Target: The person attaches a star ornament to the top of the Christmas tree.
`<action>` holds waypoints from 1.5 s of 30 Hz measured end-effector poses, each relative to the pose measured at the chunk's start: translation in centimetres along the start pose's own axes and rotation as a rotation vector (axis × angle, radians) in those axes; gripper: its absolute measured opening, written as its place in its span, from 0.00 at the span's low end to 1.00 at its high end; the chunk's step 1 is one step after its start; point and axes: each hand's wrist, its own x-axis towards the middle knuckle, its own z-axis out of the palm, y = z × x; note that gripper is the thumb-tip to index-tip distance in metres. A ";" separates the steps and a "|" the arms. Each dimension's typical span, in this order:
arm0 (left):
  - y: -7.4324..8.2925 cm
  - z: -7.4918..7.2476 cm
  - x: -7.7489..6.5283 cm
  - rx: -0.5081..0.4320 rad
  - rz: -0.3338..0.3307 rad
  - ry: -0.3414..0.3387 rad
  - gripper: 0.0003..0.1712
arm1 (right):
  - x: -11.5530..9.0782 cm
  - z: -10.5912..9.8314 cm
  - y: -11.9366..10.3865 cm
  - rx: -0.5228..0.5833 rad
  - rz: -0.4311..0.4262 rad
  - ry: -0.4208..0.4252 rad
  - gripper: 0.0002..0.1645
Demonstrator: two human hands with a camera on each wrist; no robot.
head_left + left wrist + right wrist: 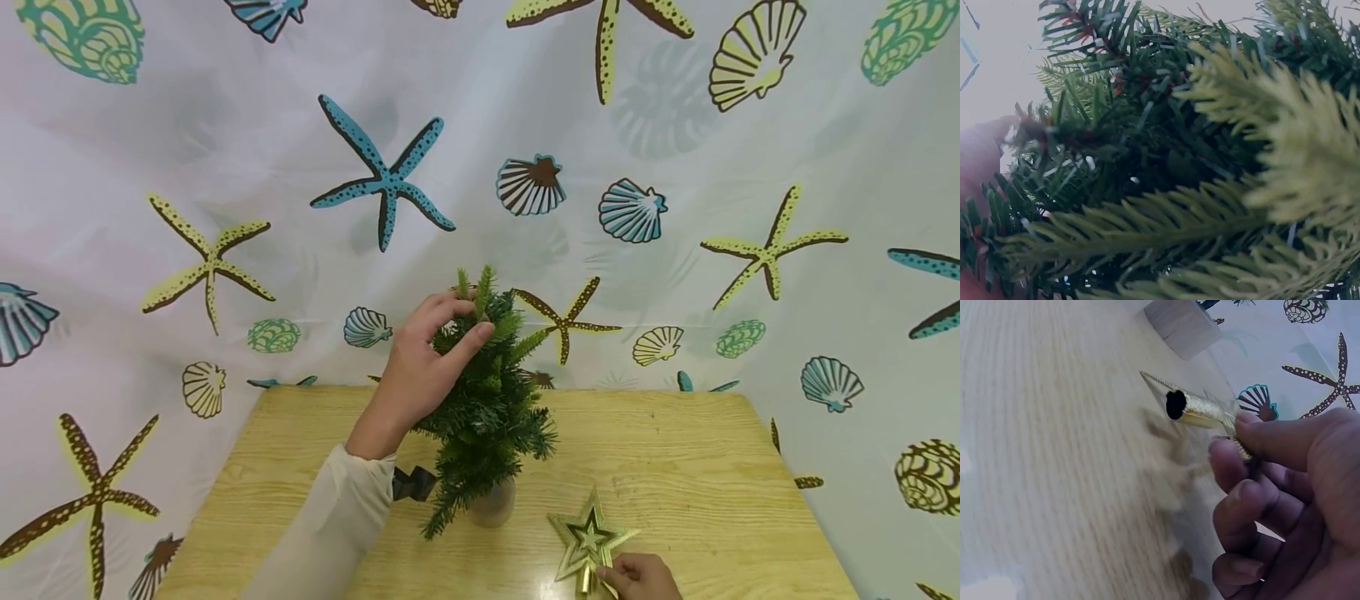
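A small artificial Christmas tree [487,425] stands upright on a pale round base [493,507]. My left hand [423,358] is at its top, thumb in front and fingers behind, holding the light green tip sprigs [482,296]. Green branches [1147,231] fill the left wrist view and hide most of that hand. To the right of the tree, my right hand [645,577] pinches a gold star tree topper [591,537] by a lower part between thumb and index finger. The topper's hollow tube [1200,409] points away from the fingers in the right wrist view, low over the table.
The tree is on a light wood-grain table [675,458]. A black object [412,483] lies left of the tree base, partly hidden by my left sleeve [330,517]. Behind and at both sides hangs a white curtain [480,100] with starfish and shell prints.
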 end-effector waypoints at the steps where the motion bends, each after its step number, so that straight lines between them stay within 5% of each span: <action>1: 0.0 0.0 0.0 0.001 -0.008 0.000 0.23 | 0.0 0.0 -0.2 0.020 0.020 0.018 0.21; 8: -0.2 0.0 0.2 -0.008 0.009 0.029 0.19 | 0.3 0.3 -2.2 0.197 0.103 0.169 0.13; 20: -0.3 -0.1 0.2 -0.009 0.021 0.020 0.18 | 1.2 -1.2 -6.5 0.349 0.025 0.254 0.14; 34: -0.4 0.0 0.1 -0.017 0.020 0.009 0.18 | 1.0 -4.1 -14.4 0.287 -0.313 0.301 0.15; 45: -0.4 0.2 0.2 0.002 0.022 -0.004 0.18 | 0.7 -4.8 -17.8 0.316 -0.440 0.316 0.14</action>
